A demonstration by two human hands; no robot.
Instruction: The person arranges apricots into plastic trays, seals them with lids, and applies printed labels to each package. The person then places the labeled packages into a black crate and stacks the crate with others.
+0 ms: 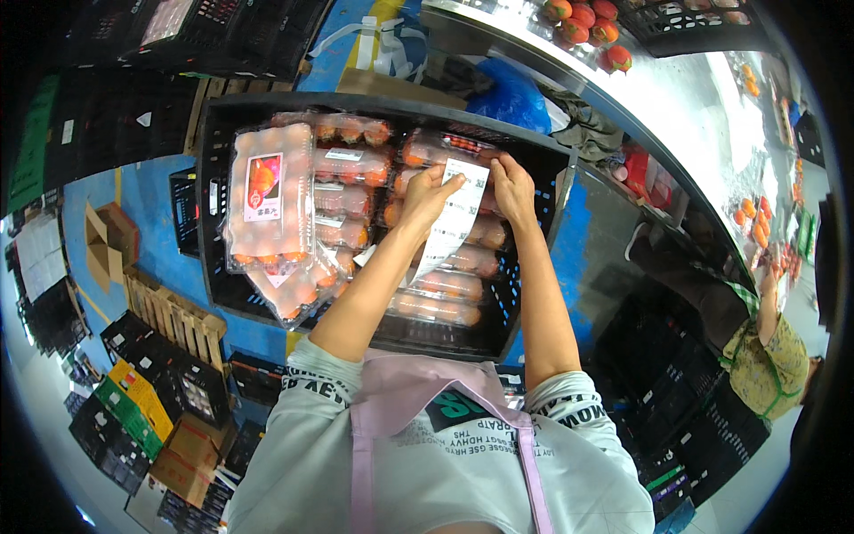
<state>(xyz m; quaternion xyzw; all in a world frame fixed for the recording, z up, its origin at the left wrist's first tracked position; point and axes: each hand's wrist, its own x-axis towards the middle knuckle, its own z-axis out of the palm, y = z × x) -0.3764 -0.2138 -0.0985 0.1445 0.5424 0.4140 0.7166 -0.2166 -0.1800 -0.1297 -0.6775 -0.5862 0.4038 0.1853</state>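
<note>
A strip of printed white labels (454, 220) hangs from my left hand (427, 199), pinched between thumb and fingers near its top. At the strip's upper right edge is my right hand (512, 187), fingers bent together; whether it grips the strip or a label is unclear. Both hands are over a black plastic crate (387, 103) holding rows of clear plastic packs of orange-red fruit (437, 308). Some packs carry white labels. At the crate's left, a larger clear fruit pack (270, 233) with a picture label lies on another tilted pack (293, 294).
A shiny metal table (707, 113) with loose orange-red fruit (580, 23) runs along the upper right. A co-worker (767, 360) is at the right. Stacked black crates (120, 127), a wooden pallet (173, 314) and an open cardboard box (110, 243) are at the left. A blue plastic bag (510, 97) lies behind the crate.
</note>
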